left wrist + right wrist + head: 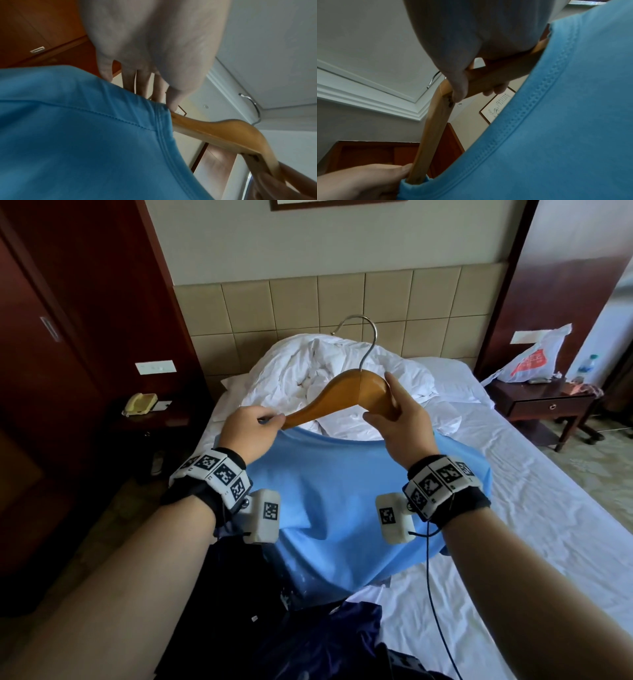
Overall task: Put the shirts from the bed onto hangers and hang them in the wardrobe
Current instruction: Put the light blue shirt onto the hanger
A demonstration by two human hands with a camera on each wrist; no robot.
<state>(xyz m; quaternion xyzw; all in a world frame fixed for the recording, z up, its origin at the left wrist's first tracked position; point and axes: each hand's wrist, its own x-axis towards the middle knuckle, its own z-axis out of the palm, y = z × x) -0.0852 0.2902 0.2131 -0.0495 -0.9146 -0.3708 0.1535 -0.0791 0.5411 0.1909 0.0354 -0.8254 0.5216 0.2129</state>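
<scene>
A bed (513,491) with a white sheet fills the middle of the room, its head against a tan tiled headboard (308,302). A heap of white duvet (308,364) lies crumpled at the head end. Dark red-brown wardrobe (51,337) panels stand on the left, and below them a low stand carries a cream phone (139,404). On the right a dark nightstand (544,405) with 1 drawer holds a white and red plastic bag (531,361) and a bottle (587,366). A framed picture (496,106) hangs on the wall above the headboard. At the near edge of the bed lies a pile of dark navy clothing (308,638).

Both arms reach forward over the bed, each with a marker band and a camera at the wrist. Between them a wooden hanger (342,397) is held up, its metal hook (363,337) pointing upward. A light blue shirt (342,508) hangs below the hanger and down onto the bed, its collar stretched between the 2 hands.

The left hand (250,433) pinches the collar edge at the left tip of the hanger; the left wrist view shows its thumb pressing the fabric there and that tip entering the neck opening. The right hand (400,422) grips the right arm of the hanger near its middle, fingers wrapped around the wood and thumb raised along it. The right end of the hanger is hidden behind that hand and the shirt.
</scene>
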